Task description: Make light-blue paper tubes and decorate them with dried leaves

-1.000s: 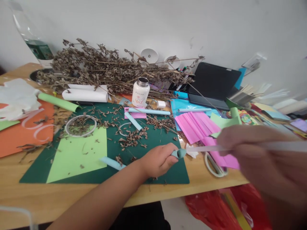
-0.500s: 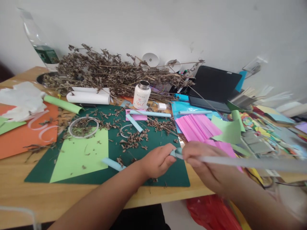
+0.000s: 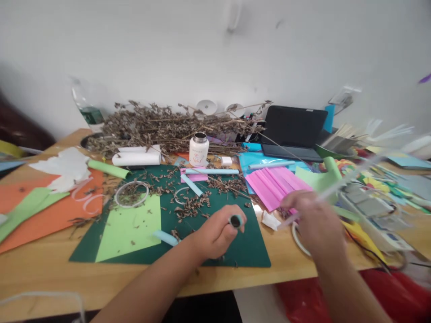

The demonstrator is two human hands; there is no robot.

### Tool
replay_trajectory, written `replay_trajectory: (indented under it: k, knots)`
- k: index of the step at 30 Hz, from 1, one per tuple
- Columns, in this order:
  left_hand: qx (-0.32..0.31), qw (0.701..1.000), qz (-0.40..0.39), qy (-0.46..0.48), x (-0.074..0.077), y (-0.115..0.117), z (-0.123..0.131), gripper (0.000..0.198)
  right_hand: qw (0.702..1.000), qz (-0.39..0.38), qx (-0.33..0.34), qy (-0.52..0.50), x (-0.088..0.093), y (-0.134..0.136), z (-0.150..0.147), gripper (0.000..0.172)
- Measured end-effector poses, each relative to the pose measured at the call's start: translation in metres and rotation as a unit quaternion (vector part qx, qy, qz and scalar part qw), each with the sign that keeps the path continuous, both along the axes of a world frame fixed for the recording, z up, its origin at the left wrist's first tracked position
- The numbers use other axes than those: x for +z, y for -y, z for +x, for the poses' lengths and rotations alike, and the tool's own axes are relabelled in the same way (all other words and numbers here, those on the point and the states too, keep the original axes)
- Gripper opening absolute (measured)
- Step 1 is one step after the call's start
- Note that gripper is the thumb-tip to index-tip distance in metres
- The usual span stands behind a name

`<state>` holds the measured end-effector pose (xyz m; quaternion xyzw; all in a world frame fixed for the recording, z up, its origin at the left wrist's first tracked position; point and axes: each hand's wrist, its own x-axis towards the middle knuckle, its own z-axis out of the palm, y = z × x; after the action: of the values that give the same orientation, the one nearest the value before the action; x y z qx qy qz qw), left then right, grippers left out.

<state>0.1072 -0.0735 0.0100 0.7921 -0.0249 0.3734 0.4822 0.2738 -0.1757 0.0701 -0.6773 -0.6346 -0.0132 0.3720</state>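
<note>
My left hand point(image 3: 218, 231) is wrapped round a small rolled blue paper tube point(image 3: 235, 220), its dark open end facing me above the green mat point(image 3: 249, 251). To the right, my right hand point(image 3: 313, 220), blurred by motion, grips a long translucent white strip point(image 3: 350, 177) that slants up to the right. A gap separates the two hands. Other blue paper rolls point(image 3: 212, 171) lie on the mat among crumbled dry leaves point(image 3: 191, 204). A light green sheet point(image 3: 131, 233) lies at the mat's left, with a clear ring point(image 3: 131, 194) over its top edge.
Dried branches point(image 3: 151, 123) stretch along the wall behind a white bottle point(image 3: 199, 150). Pink folded paper point(image 3: 276, 184), a black laptop-like device point(image 3: 294, 130) and a power strip point(image 3: 373, 220) are at the right. Orange paper point(image 3: 67, 215) and white tissue point(image 3: 63, 166) lie left.
My right hand has moved away to the right with the strip, apart from the tube in my left hand. The strip has tilted upward. The camera view has shifted.
</note>
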Motion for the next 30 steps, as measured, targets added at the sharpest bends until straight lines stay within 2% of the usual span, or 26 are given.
replay_trajectory:
  k: [2,5,8,11,15,17,20,23,25,28,30]
  knots:
    - [0.020,0.997,-0.022,0.068,0.009,0.002,-0.006,0.031,0.998,-0.039,-0.031,0.035,-0.019,-0.012,-0.009,0.028]
    - [0.027,0.989,-0.082,0.122,0.025,0.009,-0.015,0.028,0.977,-0.111,-0.036,0.178,-0.047,-0.028,-0.023,0.024]
    - [0.000,0.956,-0.266,0.120,0.040,0.017,-0.024,0.023,0.950,-0.140,-0.048,0.275,-0.072,-0.040,-0.027,0.021]
    - [-0.006,0.896,-0.440,0.055,0.054,0.018,-0.037,0.014,0.957,-0.154,-0.025,0.246,-0.085,-0.043,-0.024,0.018]
    - [0.056,0.829,-0.555,0.040,0.059,0.013,-0.052,0.011,0.991,-0.081,0.097,0.050,-0.075,-0.025,-0.037,0.033]
    - [0.098,0.797,-0.592,0.070,0.056,0.013,-0.054,0.009,0.986,-0.044,0.152,-0.046,-0.067,-0.010,-0.058,0.040]
    - [0.170,0.745,-0.634,0.120,0.050,0.016,-0.054,0.010,0.966,-0.040,0.226,-0.120,-0.062,0.007,-0.098,0.050]
    - [0.220,0.703,-0.653,0.173,0.046,0.019,-0.055,0.014,0.947,-0.041,0.226,-0.224,-0.067,0.011,-0.133,0.055]
    - [0.229,0.674,-0.674,0.198,0.043,0.020,-0.059,0.013,0.943,-0.022,0.214,-0.254,-0.070,0.008,-0.147,0.049]
    - [0.223,0.627,-0.716,0.212,0.039,0.020,-0.067,0.011,0.952,0.008,0.209,-0.224,-0.068,0.004,-0.154,0.034]
    - [0.215,0.608,-0.737,0.205,0.037,0.020,-0.070,0.011,0.955,0.022,0.215,-0.203,-0.065,0.004,-0.154,0.029]
